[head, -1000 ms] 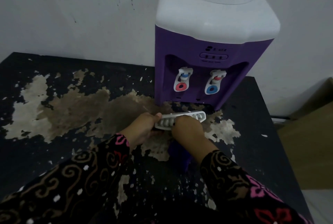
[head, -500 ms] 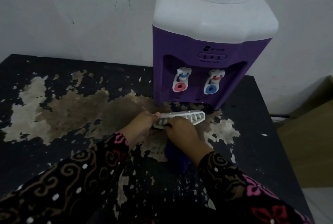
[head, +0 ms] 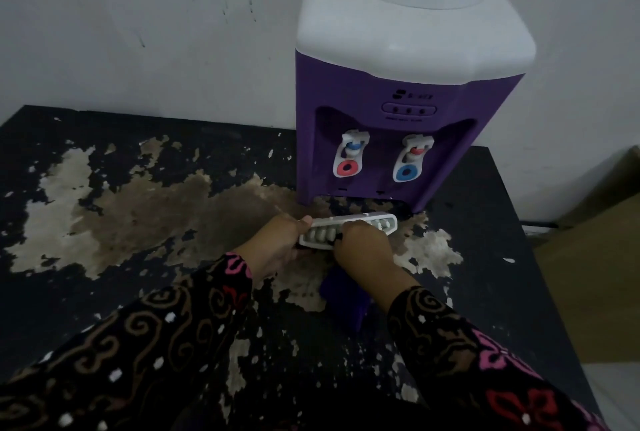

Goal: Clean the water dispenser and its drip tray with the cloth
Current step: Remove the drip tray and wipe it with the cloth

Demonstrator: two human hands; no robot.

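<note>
dark desk, paint peeled in pale patches, set against a white wall. one water dispenser, purple body, white top, just beyond the hands; two taps, one with a red disc, one with a blue. one drip tray, white, slotted, off the dispenser and held just in front of it. left hand closed on the tray's left end. right hand curled over the tray's middle, gripping one dark purple cloth that hangs below the wrist. tray judged light, stiff plastic, perhaps slick if wet; best held by its ends. cloth soft, limp; bunch it in the palm.
</note>
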